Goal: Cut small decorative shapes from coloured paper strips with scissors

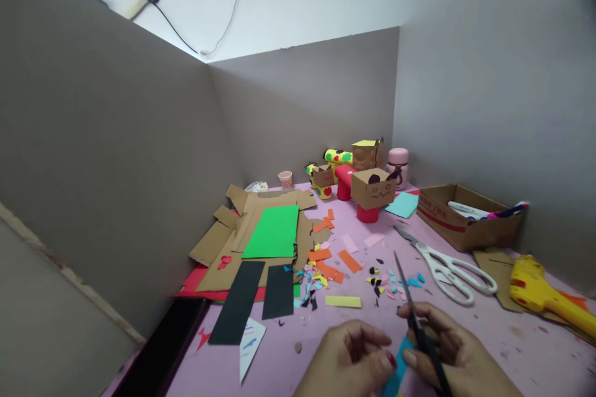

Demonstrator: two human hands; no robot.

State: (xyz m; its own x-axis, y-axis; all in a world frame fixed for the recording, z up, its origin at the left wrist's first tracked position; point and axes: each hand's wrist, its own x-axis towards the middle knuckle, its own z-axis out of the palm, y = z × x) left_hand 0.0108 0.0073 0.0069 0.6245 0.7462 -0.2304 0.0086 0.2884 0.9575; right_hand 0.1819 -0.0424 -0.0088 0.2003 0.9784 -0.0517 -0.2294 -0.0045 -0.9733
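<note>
At the lower right, my right hand [454, 353] is closed around black-handled scissors [431, 350], whose narrow blades point away from me. Beside it, my left hand [351, 356] pinches a strip of blue paper [397, 374] between thumb and fingers. The strip lies between both hands, and my right thumb is close to it; its lower end runs out of view. Small scraps of coloured paper [376, 282] are scattered just beyond my hands. A yellow paper strip [343, 301] lies ahead of my left hand. White-handled scissors [454, 273] rest on the table to the right.
Green paper [274, 232] lies on flattened cardboard [218, 276], with black paper pieces [237, 304] in front. Cardboard-headed animal figures [372, 189] stand at the back near a pink bottle [398, 167]. A box of markers [447, 223] and a yellow glue gun [535, 288] sit right. Grey partitions enclose the table.
</note>
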